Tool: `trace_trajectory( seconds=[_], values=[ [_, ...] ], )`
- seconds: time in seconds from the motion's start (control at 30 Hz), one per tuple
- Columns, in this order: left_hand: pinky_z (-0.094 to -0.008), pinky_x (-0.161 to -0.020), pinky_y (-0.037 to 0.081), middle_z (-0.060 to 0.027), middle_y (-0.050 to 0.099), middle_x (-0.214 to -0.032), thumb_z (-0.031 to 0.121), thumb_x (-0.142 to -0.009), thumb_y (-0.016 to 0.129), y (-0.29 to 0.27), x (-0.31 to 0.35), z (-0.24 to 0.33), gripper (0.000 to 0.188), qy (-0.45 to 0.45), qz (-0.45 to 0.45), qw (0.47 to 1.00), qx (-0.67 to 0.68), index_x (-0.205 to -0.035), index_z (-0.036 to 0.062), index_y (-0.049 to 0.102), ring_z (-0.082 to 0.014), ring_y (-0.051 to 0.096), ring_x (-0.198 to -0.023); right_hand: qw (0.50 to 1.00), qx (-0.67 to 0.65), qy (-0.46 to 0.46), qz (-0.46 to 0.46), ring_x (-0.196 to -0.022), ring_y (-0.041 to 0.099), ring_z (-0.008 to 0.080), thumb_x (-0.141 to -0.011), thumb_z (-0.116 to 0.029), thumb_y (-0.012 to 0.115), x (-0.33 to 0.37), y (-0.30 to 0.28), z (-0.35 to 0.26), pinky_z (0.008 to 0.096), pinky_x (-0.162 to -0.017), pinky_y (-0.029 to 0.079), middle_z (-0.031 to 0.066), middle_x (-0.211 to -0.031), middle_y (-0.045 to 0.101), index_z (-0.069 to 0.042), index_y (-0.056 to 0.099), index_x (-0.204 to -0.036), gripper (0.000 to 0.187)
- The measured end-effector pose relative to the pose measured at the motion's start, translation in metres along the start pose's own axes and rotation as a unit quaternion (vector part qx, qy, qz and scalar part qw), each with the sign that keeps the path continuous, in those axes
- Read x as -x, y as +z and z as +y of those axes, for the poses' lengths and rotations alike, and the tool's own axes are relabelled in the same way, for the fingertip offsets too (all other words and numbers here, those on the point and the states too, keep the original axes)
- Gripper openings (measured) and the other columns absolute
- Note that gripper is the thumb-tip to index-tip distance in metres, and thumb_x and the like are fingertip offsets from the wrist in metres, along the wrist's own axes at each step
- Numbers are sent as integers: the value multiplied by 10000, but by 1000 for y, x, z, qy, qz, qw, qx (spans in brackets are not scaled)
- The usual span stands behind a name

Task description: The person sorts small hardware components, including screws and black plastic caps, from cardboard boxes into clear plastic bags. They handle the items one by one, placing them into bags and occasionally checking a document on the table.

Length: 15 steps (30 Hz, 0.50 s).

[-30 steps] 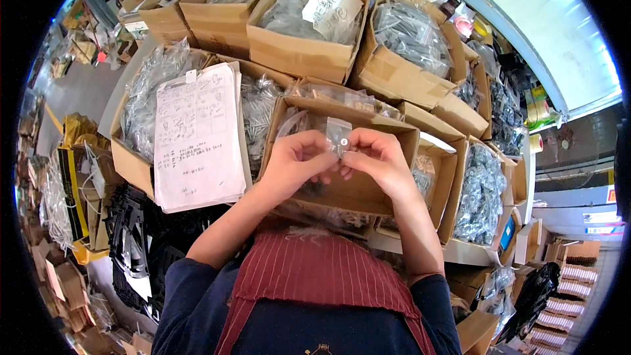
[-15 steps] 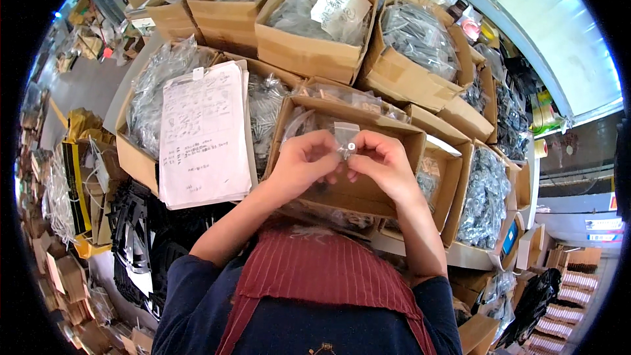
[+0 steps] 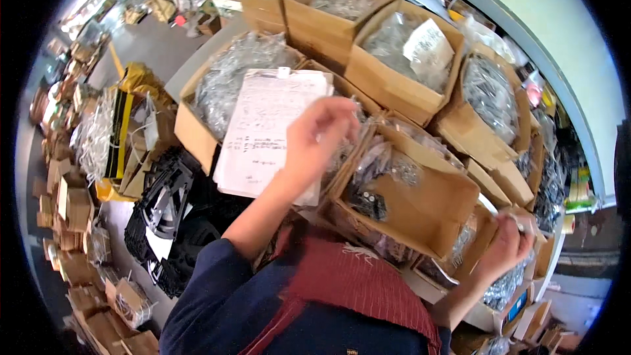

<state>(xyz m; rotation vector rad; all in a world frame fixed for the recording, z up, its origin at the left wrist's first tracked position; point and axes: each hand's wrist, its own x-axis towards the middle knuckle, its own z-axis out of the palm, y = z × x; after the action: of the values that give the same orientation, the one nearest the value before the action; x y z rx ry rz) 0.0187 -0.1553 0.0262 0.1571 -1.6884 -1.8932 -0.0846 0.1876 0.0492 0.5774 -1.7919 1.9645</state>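
Observation:
My left hand hovers over the right edge of a stack of handwritten sheets with a clip at its top. Its fingers are bent and smeared by motion, and a box of small bagged parts lies just behind them. Off to the right, my right hand is closed beside a narrow cardboard box, above clear bags of metal parts. Something pale shows at its fingertips, too blurred to name. Between my hands stands an open cardboard box with small clear bags of parts at its left end.
Large cartons of clear-bagged parts line the back of the table. A carton of plastic bags stands behind the papers. Black plastic parts are heaped at left. Beyond the right-hand cartons runs a pale panel.
My hands were together over the middle box, pinching a small clear zip bag. They have parted, left hand toward the papers, right hand to the right. The whole view has shifted and turned.

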Motion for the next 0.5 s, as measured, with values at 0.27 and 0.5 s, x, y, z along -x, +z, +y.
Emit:
trace_trajectory(
  seconds=[0.27, 0.5],
  values=[
    [-429, -854, 514, -196, 628, -1090, 56, -840, 663, -129, 12, -44, 367, 34, 147, 789, -596, -1203, 27, 619, -334, 631, -976, 903, 353, 215, -118, -923, 626, 190, -811, 9, 514, 62, -179, 111, 323, -866, 504, 98, -994, 678, 22, 660, -1104, 327],
    [-514, -916, 470, -227, 573, -1132, 228, -894, 585, -164, 27, -49, 448, -136, 157, 673, -710, -1285, 12, 542, -416, 587, -1053, 925, 340, 151, -75, -1010, 638, 218, -878, 26, 512, 54, -131, 81, 331, -938, 496, 124, -1091, 687, 49, 648, -1154, 308]
  ],
)
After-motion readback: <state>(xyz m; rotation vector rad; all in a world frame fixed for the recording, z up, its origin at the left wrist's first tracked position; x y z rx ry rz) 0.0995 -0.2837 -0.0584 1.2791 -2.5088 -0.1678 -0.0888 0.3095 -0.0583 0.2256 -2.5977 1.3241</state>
